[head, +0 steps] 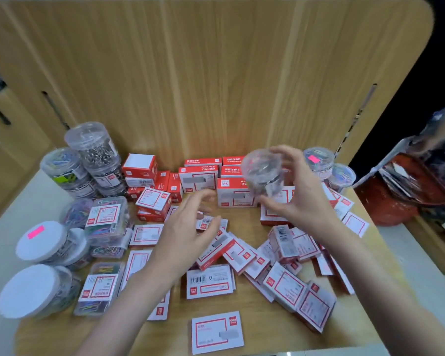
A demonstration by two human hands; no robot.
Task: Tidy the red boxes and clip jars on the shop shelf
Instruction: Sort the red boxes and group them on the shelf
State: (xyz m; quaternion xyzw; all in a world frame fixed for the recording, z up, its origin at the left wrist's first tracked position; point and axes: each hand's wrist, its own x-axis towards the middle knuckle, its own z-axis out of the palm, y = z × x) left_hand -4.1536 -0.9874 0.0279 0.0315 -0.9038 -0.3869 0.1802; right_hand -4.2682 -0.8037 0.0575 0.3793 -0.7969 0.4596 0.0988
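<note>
My right hand (302, 194) grips a clear round clip jar (263, 173) and holds it tilted in the air above the upright red boxes (234, 192) at the back of the wooden shelf (267, 327). Fingers spread and holding nothing, my left hand (190, 224) hovers over several red and white boxes (211, 281) scattered flat across the shelf's middle. Stacked clip jars (95, 158) stand at the back left. Two more clear jars (320, 160) stand at the back right.
White-lidded jars (40, 240) and clear rectangular boxes of coloured clips (106, 222) fill the left side. One flat box (217, 331) lies near the front edge. A red basket (393, 199) of goods sits beyond the shelf's right side. A wooden back panel (216, 86) rises behind.
</note>
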